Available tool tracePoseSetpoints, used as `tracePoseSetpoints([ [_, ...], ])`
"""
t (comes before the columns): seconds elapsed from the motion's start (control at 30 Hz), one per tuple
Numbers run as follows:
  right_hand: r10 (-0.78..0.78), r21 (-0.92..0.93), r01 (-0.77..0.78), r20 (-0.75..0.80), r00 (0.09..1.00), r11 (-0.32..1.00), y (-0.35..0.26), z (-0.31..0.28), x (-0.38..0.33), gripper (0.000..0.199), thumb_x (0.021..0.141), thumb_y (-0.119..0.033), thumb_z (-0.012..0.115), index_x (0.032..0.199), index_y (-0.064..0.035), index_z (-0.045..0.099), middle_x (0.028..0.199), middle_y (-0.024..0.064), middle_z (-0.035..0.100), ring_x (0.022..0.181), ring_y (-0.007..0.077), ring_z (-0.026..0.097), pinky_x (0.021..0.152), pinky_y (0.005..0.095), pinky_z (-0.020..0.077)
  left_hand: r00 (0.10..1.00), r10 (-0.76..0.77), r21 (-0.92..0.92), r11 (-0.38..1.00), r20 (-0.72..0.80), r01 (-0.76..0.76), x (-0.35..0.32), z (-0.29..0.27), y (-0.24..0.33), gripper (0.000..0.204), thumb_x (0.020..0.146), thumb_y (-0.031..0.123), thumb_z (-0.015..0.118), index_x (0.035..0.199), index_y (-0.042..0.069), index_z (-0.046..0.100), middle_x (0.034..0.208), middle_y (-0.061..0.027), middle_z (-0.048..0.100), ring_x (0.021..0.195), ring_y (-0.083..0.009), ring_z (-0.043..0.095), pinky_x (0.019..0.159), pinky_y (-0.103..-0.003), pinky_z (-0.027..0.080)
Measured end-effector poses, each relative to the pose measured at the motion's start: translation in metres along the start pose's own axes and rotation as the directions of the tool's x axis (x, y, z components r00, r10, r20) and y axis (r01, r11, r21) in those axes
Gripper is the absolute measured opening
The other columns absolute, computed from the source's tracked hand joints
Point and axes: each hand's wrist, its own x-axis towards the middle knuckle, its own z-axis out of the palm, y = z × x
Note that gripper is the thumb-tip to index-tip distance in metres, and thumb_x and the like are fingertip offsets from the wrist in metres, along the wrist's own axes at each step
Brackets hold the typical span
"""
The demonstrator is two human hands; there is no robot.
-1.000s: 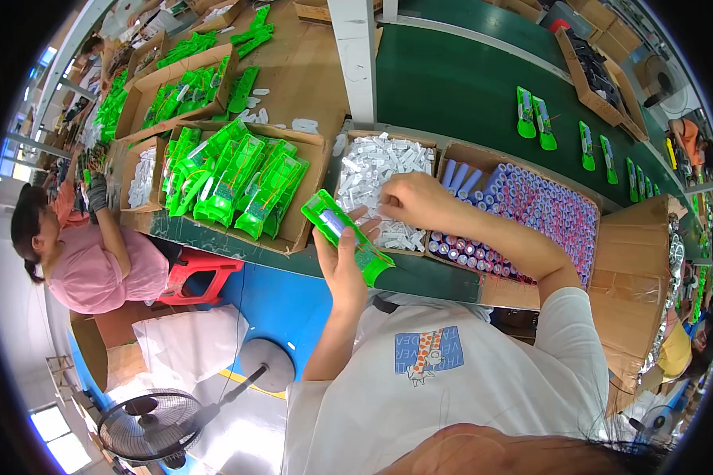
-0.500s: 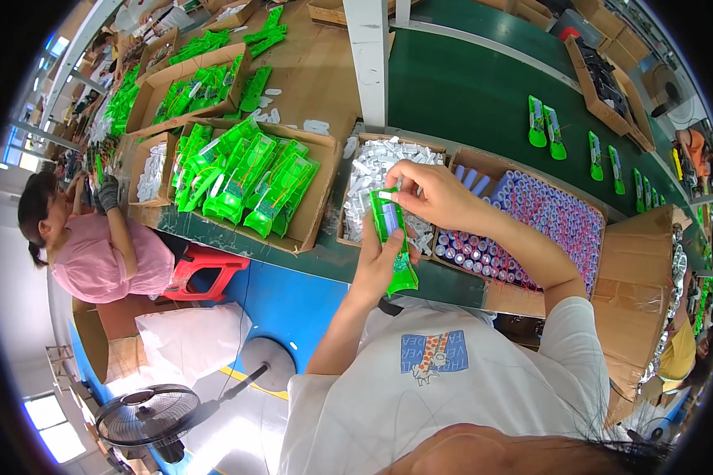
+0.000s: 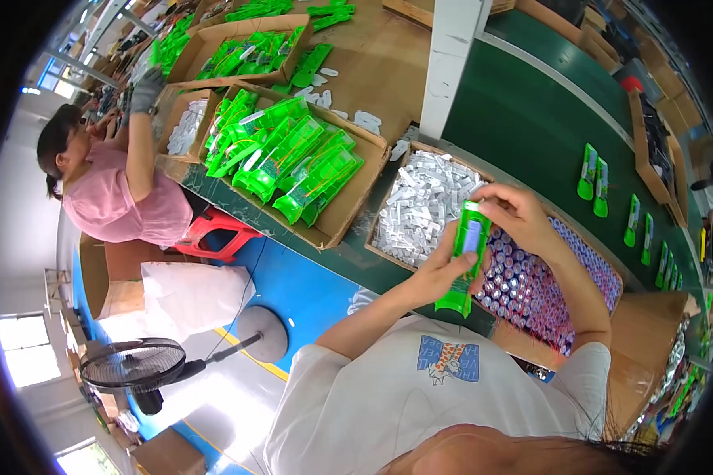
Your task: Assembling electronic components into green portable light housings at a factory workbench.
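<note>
My left hand (image 3: 442,275) is closed round a bright green plastic housing (image 3: 456,302), its thumb lying across the open face. A purple battery cell (image 3: 473,236) sits lengthwise inside the housing. My right hand (image 3: 523,220) is closed at the housing's upper end, fingertips pinched at a small white plastic piece (image 3: 471,206). The fingers partly hide that piece, so how it sits in the end cannot be made out. Just beyond my hands is a cardboard box of loose white plastic pieces (image 3: 420,207). Under my right forearm is a box of purple battery cells (image 3: 523,289).
A cardboard box (image 3: 337,229) of green housings with wires stands to the left, with another box (image 3: 184,75) behind it. A white post (image 3: 451,71) rises from the bench. More housings (image 3: 587,170) lie on the green surface at right. A co-worker (image 3: 127,198) sits at far left.
The whole view has swung, so the benches and boxes sit farther right in it. My hands still hold the housing, now tilted the other way. The co-worker's gloved hand has risen.
</note>
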Motion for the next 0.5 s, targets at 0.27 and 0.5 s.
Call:
tracePoseSetpoints([
  [0.27,-0.408,-0.558,0.068,-0.512,0.756,0.827,0.061,-0.145,0.053,0.028,0.101,-0.021,0.048,0.116,-0.0024,0.062,0.099,0.0097,0.068,0.092,0.0153,0.062,0.081,0.0289,0.0489,0.773,0.473,0.777,0.629,-0.423,0.040,-0.013,-0.065,0.072,0.025,0.095,0.012,0.057,0.116,-0.003,0.057,0.110,-0.0136,0.062,0.093,-0.0250,0.064,0.086,-0.034,0.048],
  [0.5,-0.186,-0.798,-0.239,-0.398,0.898,0.553,0.222,-0.347,0.064,0.023,0.092,-0.008,0.052,0.114,-0.0075,0.061,0.110,0.0116,0.064,0.106,0.0287,0.061,0.088,0.0363,0.0490,0.829,0.447,0.706,-0.463,-0.336,0.536,-0.037,-0.137,0.114,0.044,0.069,-0.001,0.070,0.110,0.002,0.054,0.099,-0.0149,0.052,0.098,-0.0342,0.056,0.083,-0.045,0.048],
])
